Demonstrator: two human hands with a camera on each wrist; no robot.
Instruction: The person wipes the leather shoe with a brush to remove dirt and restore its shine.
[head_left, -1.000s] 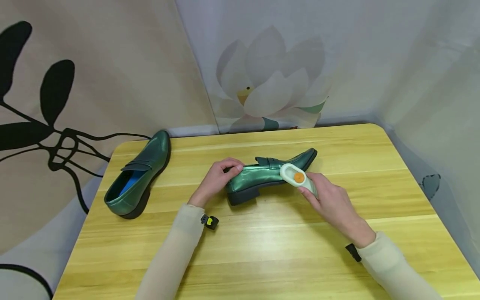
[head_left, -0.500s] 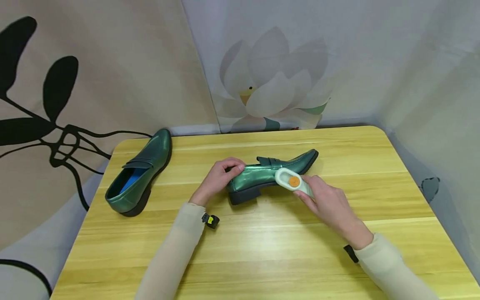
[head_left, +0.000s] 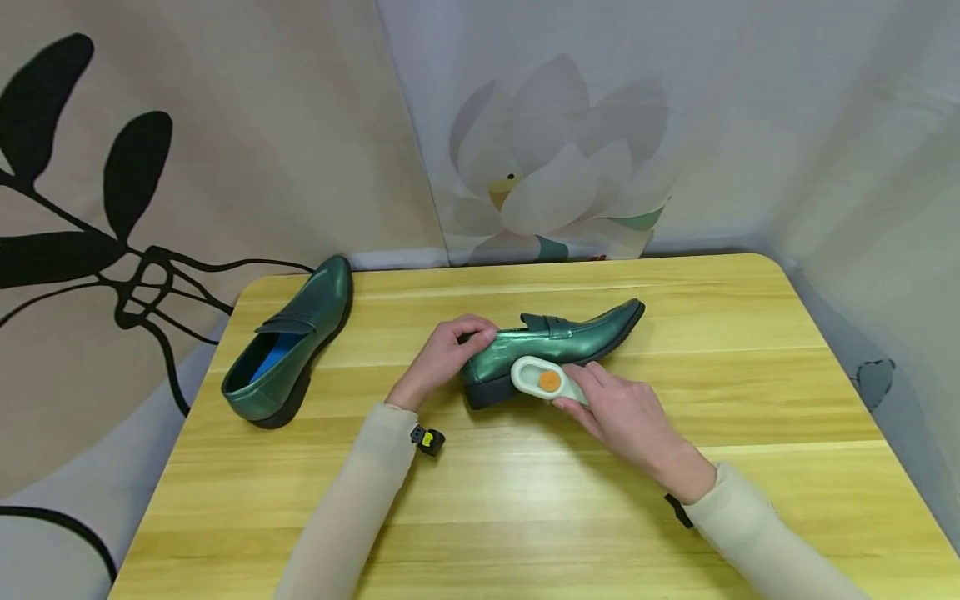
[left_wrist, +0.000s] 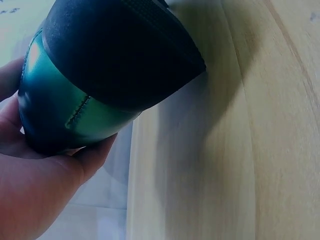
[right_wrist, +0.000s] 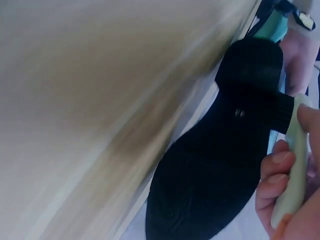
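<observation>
Two small pale marks [right_wrist: 239,113], too small to be read, are shown on the black sole [right_wrist: 205,170] of a green loafer [head_left: 504,353], and a yellow patch [head_left: 427,439] is borne by the black device at the left cuff. The loafer is held over the middle of the tabletop [head_left: 480,508], toe to the right, tilted so that its sole is turned toward the person; whether the tabletop is touched cannot be told. Its heel end is pinched between the thumb and curled fingers of the left hand [head_left: 442,354]. A pale green brush [head_left: 566,388] with an orange disc [head_left: 550,381] is gripped by the right hand [head_left: 622,417], the fingers closed round its handle. In the right wrist view, its black bristles [right_wrist: 281,112] are seen at the loafer's side, just forward of the heel. A second loafer [head_left: 296,333], blue-lined, is placed at the tabletop's far left corner, toe toward the rear edge.
</observation>
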